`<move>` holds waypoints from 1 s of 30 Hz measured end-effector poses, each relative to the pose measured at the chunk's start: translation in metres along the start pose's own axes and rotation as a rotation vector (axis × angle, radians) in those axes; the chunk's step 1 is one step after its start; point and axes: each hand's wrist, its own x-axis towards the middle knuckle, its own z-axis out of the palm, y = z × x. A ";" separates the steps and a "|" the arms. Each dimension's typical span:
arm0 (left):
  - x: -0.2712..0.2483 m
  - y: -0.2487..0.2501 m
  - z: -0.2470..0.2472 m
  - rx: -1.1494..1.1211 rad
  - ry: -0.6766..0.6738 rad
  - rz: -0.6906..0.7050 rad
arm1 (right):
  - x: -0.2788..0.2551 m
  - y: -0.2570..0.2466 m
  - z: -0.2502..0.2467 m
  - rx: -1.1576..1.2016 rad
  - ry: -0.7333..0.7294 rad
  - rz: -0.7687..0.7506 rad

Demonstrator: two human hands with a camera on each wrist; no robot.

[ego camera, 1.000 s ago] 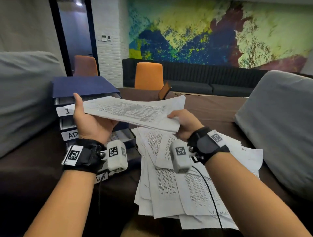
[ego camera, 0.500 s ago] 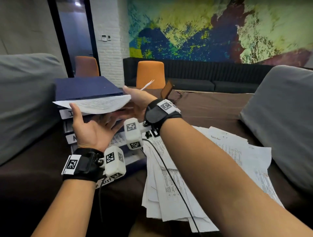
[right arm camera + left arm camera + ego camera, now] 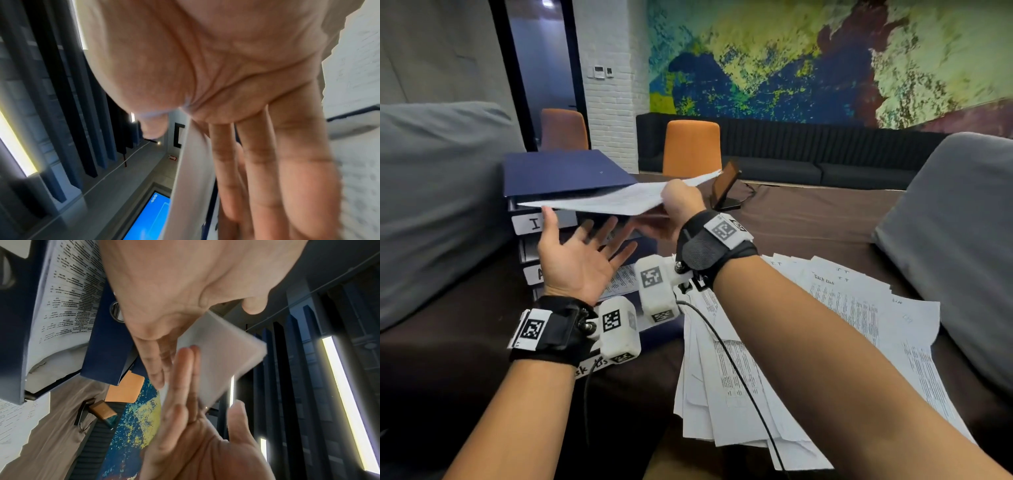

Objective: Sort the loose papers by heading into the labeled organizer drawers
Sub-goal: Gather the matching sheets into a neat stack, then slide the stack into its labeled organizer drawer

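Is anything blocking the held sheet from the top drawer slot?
Nothing visible. The sheet, pinched by the right hand, points at the gap under the organizer lid; the left hand is open below it.

Big splashy mural (image 3: 825, 58) across the back wall, blue/yellow/green w/ dark red. Black bench sofa (image 3: 808, 161) under it. White brick pillar (image 3: 613, 85), dark glass door (image 3: 544, 68) left. Two orange chairs (image 3: 691, 147) behind brown desk (image 3: 808, 222). Grey cushions (image 3: 955, 240) both sides.
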 end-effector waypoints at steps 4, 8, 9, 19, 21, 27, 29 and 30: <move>-0.006 -0.001 0.002 -0.012 0.019 0.028 | -0.013 -0.001 0.003 -0.275 -0.366 0.146; -0.002 0.003 -0.003 0.121 0.058 0.033 | -0.022 0.000 -0.022 -0.277 -0.228 0.079; -0.001 0.003 -0.003 0.196 0.068 0.024 | -0.023 0.001 -0.026 -0.293 -0.197 0.069; 0.038 0.018 0.016 0.381 0.115 0.172 | -0.029 0.035 -0.046 -0.353 -0.080 0.014; 0.049 0.021 0.020 0.412 0.142 0.232 | -0.029 0.044 -0.050 -0.348 -0.087 0.007; 0.058 0.011 0.029 0.683 0.188 0.259 | -0.028 0.068 -0.067 -0.402 -0.077 0.041; 0.065 0.006 0.027 0.725 0.200 0.202 | -0.029 0.073 -0.071 -0.430 -0.065 0.035; 0.065 0.003 0.028 0.760 0.199 0.172 | -0.028 0.075 -0.074 -0.439 -0.052 0.021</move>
